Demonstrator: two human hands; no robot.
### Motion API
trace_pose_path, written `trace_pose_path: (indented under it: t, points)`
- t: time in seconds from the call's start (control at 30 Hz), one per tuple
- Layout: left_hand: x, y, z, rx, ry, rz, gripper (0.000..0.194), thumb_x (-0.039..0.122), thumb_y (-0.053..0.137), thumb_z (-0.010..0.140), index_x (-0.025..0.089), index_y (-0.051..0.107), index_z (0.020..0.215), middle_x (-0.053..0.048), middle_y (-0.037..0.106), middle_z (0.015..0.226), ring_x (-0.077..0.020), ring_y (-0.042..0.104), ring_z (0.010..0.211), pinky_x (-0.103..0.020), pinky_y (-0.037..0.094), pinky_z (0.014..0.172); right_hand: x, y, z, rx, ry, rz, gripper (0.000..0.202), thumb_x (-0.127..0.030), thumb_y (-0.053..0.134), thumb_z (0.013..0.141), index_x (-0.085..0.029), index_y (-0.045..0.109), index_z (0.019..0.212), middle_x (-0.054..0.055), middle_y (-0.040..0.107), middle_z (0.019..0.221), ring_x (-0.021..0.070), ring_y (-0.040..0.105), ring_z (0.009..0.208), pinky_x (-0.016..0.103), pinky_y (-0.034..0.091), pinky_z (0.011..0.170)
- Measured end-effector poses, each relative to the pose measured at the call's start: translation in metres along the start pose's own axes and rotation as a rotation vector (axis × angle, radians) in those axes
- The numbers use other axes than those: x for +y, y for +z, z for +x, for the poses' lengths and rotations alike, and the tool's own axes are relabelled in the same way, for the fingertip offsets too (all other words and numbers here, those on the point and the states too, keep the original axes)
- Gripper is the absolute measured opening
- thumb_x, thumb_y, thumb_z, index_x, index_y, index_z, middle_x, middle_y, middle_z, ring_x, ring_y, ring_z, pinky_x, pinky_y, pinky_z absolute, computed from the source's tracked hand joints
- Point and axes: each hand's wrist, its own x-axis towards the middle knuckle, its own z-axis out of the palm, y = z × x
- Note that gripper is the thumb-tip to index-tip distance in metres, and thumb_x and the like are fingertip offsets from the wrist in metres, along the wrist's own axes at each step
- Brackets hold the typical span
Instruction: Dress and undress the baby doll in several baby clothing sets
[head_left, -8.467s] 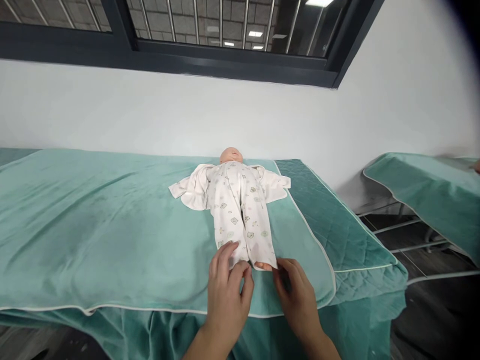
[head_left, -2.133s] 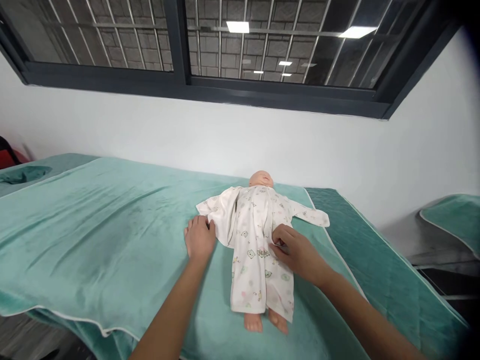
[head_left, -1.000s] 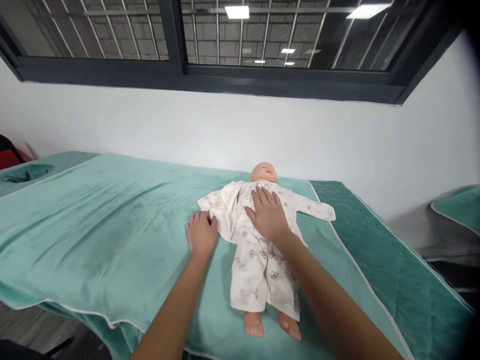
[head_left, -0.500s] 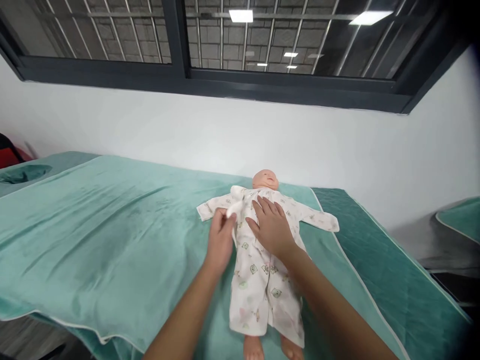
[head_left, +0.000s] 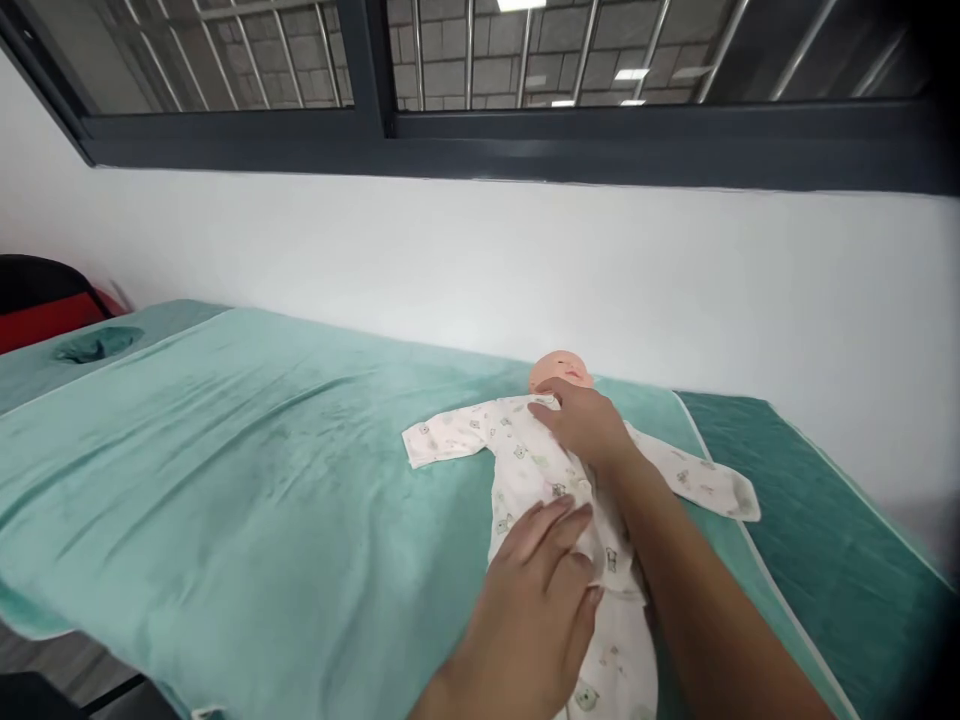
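Observation:
A baby doll lies on its back with its head toward the wall. It wears a white baby outfit printed with small animals, sleeves spread to both sides. My right hand rests at the neckline just below the doll's chin, thumb and forefinger apart over the collar. Lower down, my left hand lies across the front of the top near the waist, fingers stretched out over the fabric. The front panel is laid over the chest. My hands and right forearm hide part of the outfit, and the doll's feet are out of view.
A light green cover spreads over the bed, with a darker green strip on the right. A face hole is at the far left, near a red and black item. Behind stand a white wall and a barred window.
My left hand has let go of the raised flap edge and moved down onto the waist. My right hand has gone up from the chest to the collar. The view has shifted left.

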Motion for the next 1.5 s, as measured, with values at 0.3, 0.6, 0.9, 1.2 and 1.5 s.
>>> trace_pose_path:
  t: [0.3, 0.6, 0.9, 1.2, 1.5]
  points:
    - [-0.034, 0.010, -0.047, 0.261, -0.551, -0.238, 0.040, 0.011, 0.041, 0.093, 0.033, 0.052, 0.124, -0.005, 0.054, 0.134, -0.0201, 0.053, 0.124, -0.041, 0.048, 0.103, 0.028, -0.005, -0.001, 0.132, 0.121, 0.704, 0.028, -0.040, 0.064, 0.076, -0.021, 0.070, 0.096, 0.001, 0.063, 0.079, 0.0153, 0.055, 0.068, 0.028, 0.043, 0.063]
    - [-0.024, 0.011, -0.048, 0.342, -0.353, -0.075, 0.022, 0.011, 0.046, 0.091, 0.028, 0.056, 0.102, -0.002, 0.060, 0.093, -0.0166, 0.058, 0.085, -0.032, 0.047, 0.073, 0.024, -0.006, -0.009, 0.211, 0.048, 0.448, 0.024, -0.029, 0.056, 0.078, -0.023, 0.070, 0.096, 0.001, 0.065, 0.085, 0.0164, 0.057, 0.074, 0.031, 0.043, 0.069]
    - [-0.032, -0.022, 0.001, 0.409, -0.518, -0.117, 0.019, 0.032, 0.048, 0.093, 0.024, 0.064, 0.087, -0.004, 0.066, 0.086, -0.0184, 0.060, 0.083, -0.033, 0.048, 0.077, 0.037, -0.024, -0.014, 0.267, 0.043, 0.303, 0.019, -0.030, 0.049, 0.085, -0.022, 0.066, 0.089, 0.007, 0.068, 0.093, 0.0199, 0.058, 0.077, 0.032, 0.040, 0.066]
    - [-0.075, -0.006, 0.154, 0.152, -0.500, -0.154, 0.019, 0.030, 0.054, 0.086, 0.021, 0.071, 0.086, -0.004, 0.072, 0.088, -0.0182, 0.063, 0.079, -0.030, 0.046, 0.072, 0.037, -0.017, -0.018, 0.101, 0.106, 0.111, 0.027, -0.050, 0.060, 0.078, -0.023, 0.056, 0.081, 0.005, 0.065, 0.081, 0.0195, 0.055, 0.067, 0.030, 0.037, 0.061]
    - [-0.086, 0.010, 0.167, 0.102, -0.471, -0.196, 0.015, 0.030, 0.055, 0.083, 0.020, 0.065, 0.076, -0.001, 0.070, 0.079, -0.0158, 0.060, 0.071, -0.029, 0.043, 0.063, 0.046, -0.015, -0.008, 0.032, 0.260, 0.538, 0.015, -0.035, 0.059, 0.075, -0.023, 0.060, 0.066, -0.004, 0.054, 0.057, 0.0129, 0.044, 0.049, 0.026, 0.032, 0.047]
